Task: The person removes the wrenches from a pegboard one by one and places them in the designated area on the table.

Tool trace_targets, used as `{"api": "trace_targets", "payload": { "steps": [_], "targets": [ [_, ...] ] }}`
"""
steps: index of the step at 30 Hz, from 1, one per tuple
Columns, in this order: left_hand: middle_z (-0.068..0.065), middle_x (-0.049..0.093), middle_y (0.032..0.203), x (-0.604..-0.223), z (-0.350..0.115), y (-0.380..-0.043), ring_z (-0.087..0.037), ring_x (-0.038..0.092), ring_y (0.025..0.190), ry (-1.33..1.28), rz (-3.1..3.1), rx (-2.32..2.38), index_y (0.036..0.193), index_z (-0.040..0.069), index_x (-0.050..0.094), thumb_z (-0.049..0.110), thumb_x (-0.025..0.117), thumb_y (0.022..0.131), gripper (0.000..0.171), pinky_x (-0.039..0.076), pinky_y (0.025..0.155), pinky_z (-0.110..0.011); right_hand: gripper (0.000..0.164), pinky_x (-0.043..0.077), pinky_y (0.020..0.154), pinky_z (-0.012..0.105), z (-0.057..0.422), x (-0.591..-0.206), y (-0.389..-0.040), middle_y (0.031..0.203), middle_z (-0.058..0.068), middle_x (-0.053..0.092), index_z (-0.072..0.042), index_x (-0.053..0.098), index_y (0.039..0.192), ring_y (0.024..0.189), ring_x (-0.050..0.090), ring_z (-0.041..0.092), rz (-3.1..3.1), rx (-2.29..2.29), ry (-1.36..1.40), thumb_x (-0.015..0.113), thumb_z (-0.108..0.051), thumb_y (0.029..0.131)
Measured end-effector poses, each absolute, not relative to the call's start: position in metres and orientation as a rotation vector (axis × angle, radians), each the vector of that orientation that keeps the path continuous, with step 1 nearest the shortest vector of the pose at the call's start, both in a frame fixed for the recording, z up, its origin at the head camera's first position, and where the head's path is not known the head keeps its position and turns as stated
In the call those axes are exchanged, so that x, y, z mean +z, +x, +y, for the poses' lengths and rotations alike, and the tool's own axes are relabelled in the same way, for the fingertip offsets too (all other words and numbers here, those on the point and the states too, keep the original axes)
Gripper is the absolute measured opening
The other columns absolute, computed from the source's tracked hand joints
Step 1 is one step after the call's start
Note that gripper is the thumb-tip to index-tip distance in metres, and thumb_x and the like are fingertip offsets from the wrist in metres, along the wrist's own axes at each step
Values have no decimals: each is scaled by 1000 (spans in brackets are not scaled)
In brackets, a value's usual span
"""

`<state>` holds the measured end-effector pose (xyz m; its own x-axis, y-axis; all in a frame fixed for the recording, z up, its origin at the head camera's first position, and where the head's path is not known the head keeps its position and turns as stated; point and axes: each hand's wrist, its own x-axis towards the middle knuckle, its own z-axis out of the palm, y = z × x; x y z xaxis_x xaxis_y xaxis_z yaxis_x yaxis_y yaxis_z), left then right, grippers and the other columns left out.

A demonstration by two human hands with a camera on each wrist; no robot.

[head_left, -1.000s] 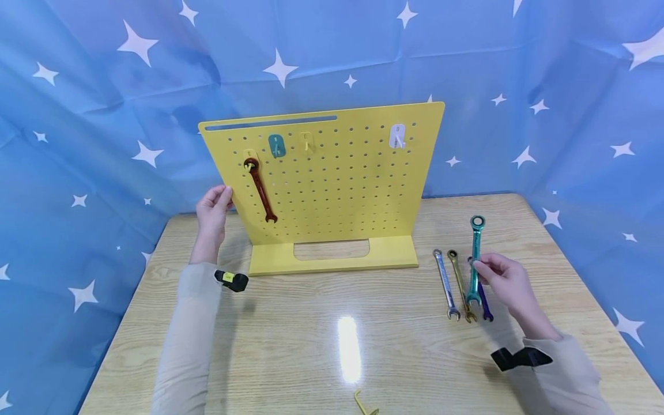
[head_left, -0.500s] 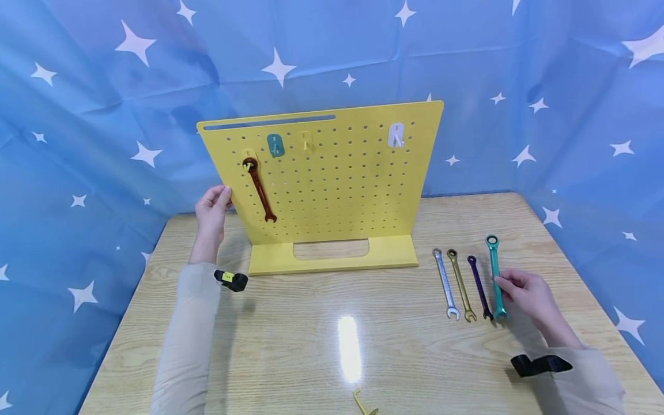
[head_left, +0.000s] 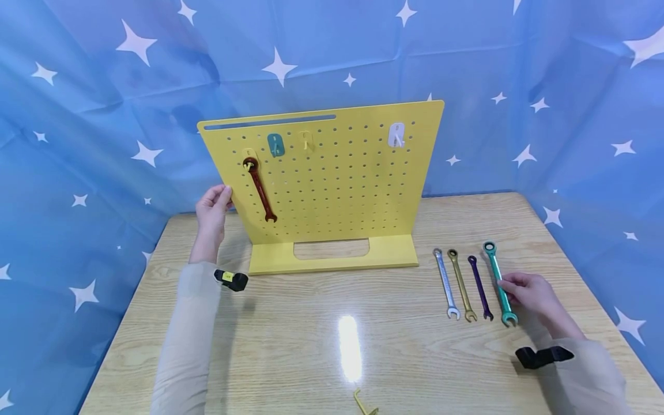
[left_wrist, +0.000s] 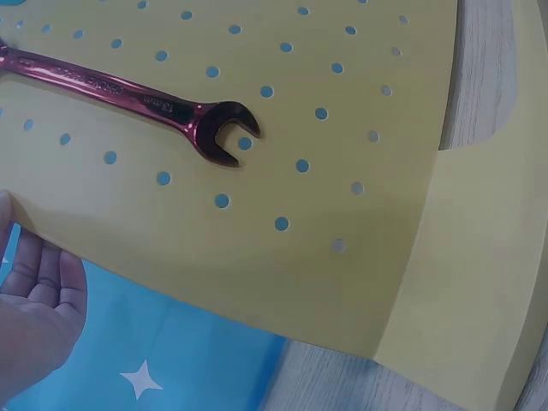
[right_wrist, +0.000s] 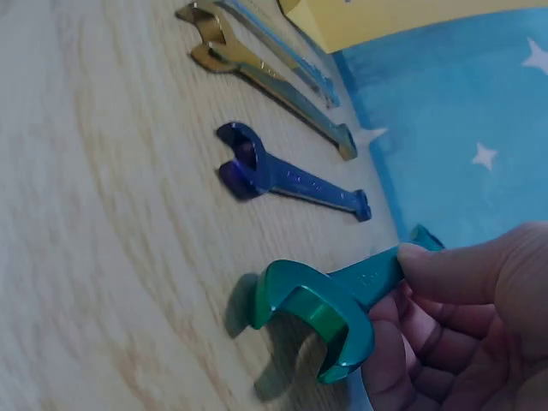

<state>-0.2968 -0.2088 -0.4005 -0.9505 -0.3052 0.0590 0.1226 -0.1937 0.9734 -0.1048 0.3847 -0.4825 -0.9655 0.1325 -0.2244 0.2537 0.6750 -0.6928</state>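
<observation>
With thumb and fingers, my left hand [head_left: 211, 212] grips the left edge of a standing yellow pegboard [head_left: 337, 190]. A red combination wrench [head_left: 261, 195] hangs by its ring end from a hook near that edge; its open end shows in the left wrist view. Over on the right, my right hand [head_left: 530, 293] pinches a green combination wrench [head_left: 498, 275] by the shaft. In the right wrist view, the green wrench's open end [right_wrist: 291, 295] casts a shadow close above the wood. Beside it lie a purple wrench [head_left: 482, 288], a gold wrench [head_left: 461, 285] and a silver wrench [head_left: 445, 285].
On the pegboard are a teal hook [head_left: 276, 145], a yellow hook [head_left: 306, 142] and a white hook [head_left: 396, 136], with nothing hung on them. A loose yellow hook [head_left: 366, 404] lies at the front of the wooden table [head_left: 290, 340]. A blue starry curtain [head_left: 332, 52] hangs behind.
My right hand has carried the green wrench rightward and lower, from over the purple wrench to its right side. The green wrench's top has tilted left. The left hand stays put.
</observation>
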Motion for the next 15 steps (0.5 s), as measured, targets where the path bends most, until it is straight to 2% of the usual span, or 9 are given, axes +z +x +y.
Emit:
{"api": "trace_targets", "payload": {
  "steps": [15],
  "targets": [
    [5,65,75,-402,-209,-298,-8,60,69,206,-1795,-2208,77,17,66,11,65,88,13,49,69,-19,33,52,55,25,390,-484,-113,72,3,58,14,58,96,63,55,11,2658,-1136,342,52,-18,96]
  ]
}}
